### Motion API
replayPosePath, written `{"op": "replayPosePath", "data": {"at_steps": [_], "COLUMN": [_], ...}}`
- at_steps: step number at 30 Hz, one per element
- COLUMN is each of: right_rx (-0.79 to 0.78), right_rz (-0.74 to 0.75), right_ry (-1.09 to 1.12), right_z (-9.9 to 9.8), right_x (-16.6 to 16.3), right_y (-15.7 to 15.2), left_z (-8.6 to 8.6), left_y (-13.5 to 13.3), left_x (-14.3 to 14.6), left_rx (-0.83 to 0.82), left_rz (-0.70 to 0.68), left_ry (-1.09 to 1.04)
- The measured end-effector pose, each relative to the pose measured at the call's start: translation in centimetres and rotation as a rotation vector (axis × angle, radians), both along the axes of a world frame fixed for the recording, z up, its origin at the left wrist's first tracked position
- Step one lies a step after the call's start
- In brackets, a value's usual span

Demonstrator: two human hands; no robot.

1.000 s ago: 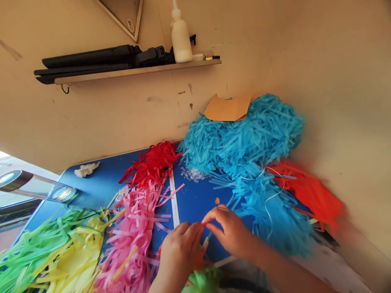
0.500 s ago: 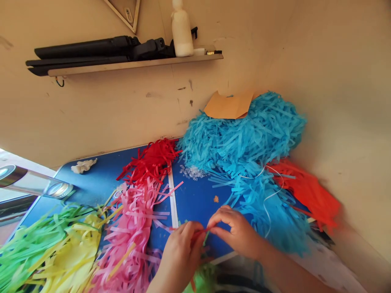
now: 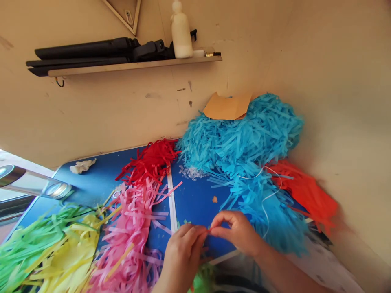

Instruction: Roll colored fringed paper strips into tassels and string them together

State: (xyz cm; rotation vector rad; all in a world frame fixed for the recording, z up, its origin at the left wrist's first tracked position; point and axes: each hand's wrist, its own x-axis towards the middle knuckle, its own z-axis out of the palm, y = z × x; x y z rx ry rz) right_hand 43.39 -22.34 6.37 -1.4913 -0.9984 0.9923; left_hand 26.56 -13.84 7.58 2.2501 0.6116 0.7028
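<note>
Near the front edge of the blue table, my left hand (image 3: pixel 185 254) and my right hand (image 3: pixel 235 230) meet at their fingertips, both closed in a pinch. Between them a tiny bit of a red paper strip (image 3: pixel 209 230) shows; the rest is hidden by the fingers. Under my left hand lies green fringed paper (image 3: pixel 204 278), blurred and partly covered. To the left spreads pink fringed paper (image 3: pixel 132 228), and to the right a blue fringed paper bunch (image 3: pixel 271 207) with a white string (image 3: pixel 267 211) over it.
Red (image 3: pixel 152 160), yellow (image 3: pixel 71 252) and green fringes (image 3: pixel 36 240) lie leftward. Clear beads (image 3: pixel 192 173) sit beside the big blue heap (image 3: pixel 244 138), which bears an orange card (image 3: pixel 227 106). Orange-red paper (image 3: pixel 308 191) is at right, a glass bottle (image 3: pixel 36 183) at left, a shelf (image 3: pixel 137 65) above.
My fingertips have drawn closer round the red strip, so less of it shows. The green piece seen by my left fingers is now hidden. The view has shifted slightly.
</note>
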Motion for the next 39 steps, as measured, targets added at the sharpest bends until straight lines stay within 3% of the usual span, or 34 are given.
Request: {"op": "replayPosePath", "data": {"at_steps": [5, 8, 12, 14, 18, 21, 30, 39], "right_rx": [0.176, 0.241, 0.215, 0.195, 0.214, 0.261, 0.328, 0.360], "right_rz": [0.034, 0.105, 0.155, 0.121, 0.035, 0.019, -0.026, -0.050], "right_ry": [-0.144, -0.159, -0.012, -0.024, -0.203, -0.311, -0.375, -0.429], "right_z": [0.1, 0.3, 0.3, 0.3, 0.7, 1.0, 0.8, 0.7], "right_x": [0.1, 0.2, 0.5, 0.6, 0.5, 0.4, 0.4, 0.8], "right_y": [-0.2, -0.5, -0.9, -1.0, -1.0, -1.0, -1.4, -1.8], "left_z": [0.5, 0.8, 0.6, 0.4, 0.1, 0.1, 0.2, -0.2], "left_y": [-0.3, -0.3, -0.1, 0.0, 0.1, 0.0, 0.3, 0.1], "left_x": [0.1, 0.1, -0.2, -0.3, 0.2, 0.7, 1.1, 1.4], "left_rx": [-0.124, -0.399, -0.762, -0.668, -0.098, 0.126, 0.308, 0.331], "left_rz": [0.011, -0.025, -0.075, -0.050, -0.038, -0.057, -0.098, -0.143], "left_ry": [0.022, 0.063, 0.072, 0.018, -0.185, -0.224, -0.233, -0.219]}}
